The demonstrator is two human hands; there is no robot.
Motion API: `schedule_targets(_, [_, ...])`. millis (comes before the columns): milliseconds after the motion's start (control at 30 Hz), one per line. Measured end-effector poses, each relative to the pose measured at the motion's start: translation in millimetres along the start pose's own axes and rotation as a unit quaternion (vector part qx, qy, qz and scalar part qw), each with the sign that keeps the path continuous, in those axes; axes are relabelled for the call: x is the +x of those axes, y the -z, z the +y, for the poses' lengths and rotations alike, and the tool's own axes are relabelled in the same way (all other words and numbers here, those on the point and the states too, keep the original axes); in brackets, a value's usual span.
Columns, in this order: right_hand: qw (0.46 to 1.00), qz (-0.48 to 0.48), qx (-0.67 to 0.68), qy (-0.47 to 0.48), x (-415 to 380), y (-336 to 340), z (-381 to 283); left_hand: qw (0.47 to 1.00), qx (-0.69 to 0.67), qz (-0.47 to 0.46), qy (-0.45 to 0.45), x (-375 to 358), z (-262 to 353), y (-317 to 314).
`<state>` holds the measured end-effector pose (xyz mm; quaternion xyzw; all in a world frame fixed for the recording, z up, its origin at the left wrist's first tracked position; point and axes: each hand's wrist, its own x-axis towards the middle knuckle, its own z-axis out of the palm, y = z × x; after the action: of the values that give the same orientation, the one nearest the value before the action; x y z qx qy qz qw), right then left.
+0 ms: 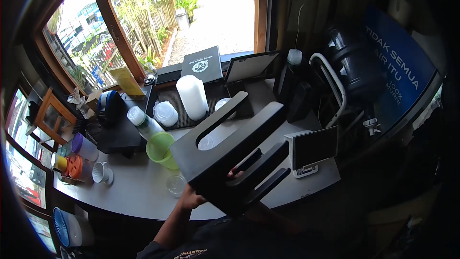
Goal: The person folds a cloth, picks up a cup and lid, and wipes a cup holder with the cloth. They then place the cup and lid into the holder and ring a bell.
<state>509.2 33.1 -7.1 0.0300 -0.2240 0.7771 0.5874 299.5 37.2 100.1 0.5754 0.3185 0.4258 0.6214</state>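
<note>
Here a large black slotted stand point(230, 151) is held up over the near edge of the grey tabletop point(139, 189), tilted so that its long U-shaped cut-out points away towards the window. The left hand point(191, 197) is closed on the stand's lower near corner, with a fingertip showing at the edge of the dark panel. The right hand cannot be made out; it is presumably behind or under the stand, so its grip cannot be told.

Directly below and beside the stand, a green cup point(160, 149) lies tipped on the tabletop, touching a capped clear bottle point(143, 122), and a small clear plastic cup point(176, 183) stands just beside the left wrist. A tall white cup stack point(192, 97) and a domed lid point(166, 113) rest on the black mat point(177, 100) further back, and a small screen terminal point(310, 151) sits to the right.

For the stand to be handled well, it is judged that it should be supported from underneath as well as at the corner, since it looks broad and heavy for a single-corner grip. It would best be kept level and lifted clear of the green cup and the clear plastic cup, which could easily be knocked over by its lower edge.
</note>
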Motion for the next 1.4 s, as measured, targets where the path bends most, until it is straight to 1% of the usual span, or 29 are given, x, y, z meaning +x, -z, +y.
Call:
schedule_targets(167, [0.978,0.028,-0.193,-0.074,-12,-11,41,0.985,0.002,0.173,-0.013,-53,17,-23])
schedule_targets(233, [0.961,0.028,-0.263,-0.080,-9,-13,54,0.977,0.031,0.208,-0.018,-66,29,-40])
schedule_targets(300, [0.946,0.029,-0.313,-0.082,-12,-18,64,0.973,0.062,0.221,-0.037,-57,54,-54])
schedule_targets(400, [0.925,0.023,-0.372,-0.080,-14,-23,73,0.958,0.005,0.235,-0.164,-15,95,-70])
schedule_targets(467, [0.901,0.018,-0.429,-0.063,-12,-23,80,0.947,0.114,0.216,-0.207,-6,99,-53])
schedule_targets(500, [0.875,0.012,-0.482,-0.044,-7,-23,86,0.930,0.225,0.198,-0.214,-3,108,-46])
schedule_targets(533, [0.838,0.008,-0.544,-0.022,-2,-27,87,0.898,0.330,0.184,-0.226,1,118,-39])
schedule_targets(567, [0.743,-0.001,-0.669,-0.007,-6,-33,80,0.834,0.482,0.159,-0.219,7,138,-37])
schedule_targets(600, [0.630,-0.005,-0.777,0.010,-8,-42,71,0.849,0.465,0.140,-0.208,17,149,-42])
schedule_targets(633, [0.569,0.000,-0.822,-0.012,-5,-45,68,0.844,0.489,0.121,-0.186,28,163,-45])
schedule_targets(700, [0.434,-0.001,-0.899,-0.057,0,-51,61,0.860,0.489,0.082,-0.120,51,169,-45])
schedule_targets(767, [0.338,-0.056,-0.935,-0.095,7,-32,59,0.844,0.528,0.048,-0.080,80,164,-43])
schedule_targets(800, [0.306,-0.048,-0.950,-0.050,4,-34,56,0.835,0.546,0.029,-0.060,88,159,-43])
schedule_targets(900, [0.473,-0.071,-0.878,-0.018,-11,-42,25,0.813,0.580,0.029,-0.047,97,148,-45])
schedule_targets(933, [0.572,-0.061,-0.816,-0.058,-18,-39,15,0.801,0.594,0.034,-0.068,99,144,-41])
schedule_targets(967, [0.620,-0.018,-0.772,-0.138,-19,-35,1,0.818,0.570,0.027,-0.071,107,143,-32])
schedule_targets(1000, [0.664,0.028,-0.714,-0.222,-19,-48,-18,0.836,0.545,0.017,-0.066,115,140,-23])
schedule_targets(1033, [0.696,0.073,-0.646,-0.306,-28,-57,-33,0.855,0.516,0.010,-0.059,116,136,-20])
schedule_targets(1067, [0.713,0.098,-0.638,-0.273,-37,-58,-48,0.846,0.531,0.003,-0.038,113,144,-26])
schedule_targets(1100, [0.731,0.120,-0.631,-0.231,-41,-55,-60,0.835,0.546,-0.032,-0.060,113,144,-22])
schedule_targets(1133, [0.748,0.146,-0.618,-0.194,-45,-63,-70,0.831,0.553,-0.037,-0.049,117,144,-21])
schedule_targets(1167, [0.804,0.213,-0.498,-0.244,-49,-73,-88,0.830,0.556,-0.042,-0.031,116,141,-22])
schedule_targets(1233, [0.866,0.189,-0.456,-0.084,-54,-82,-108,0.815,0.576,-0.042,-0.035,116,139,-22])
schedule_targets(1333, [0.764,0.227,-0.602,0.047,-50,-119,-127,0.801,0.595,-0.051,-0.043,115,138,-22])
schedule_targets(1367, [0.770,0.270,-0.562,0.137,-43,-120,-129,0.799,0.597,-0.051,-0.046,115,139,-22])
schedule_targets(1400, [0.768,0.311,-0.513,0.223,-37,-122,-129,0.800,0.594,-0.071,-0.050,115,142,-21])
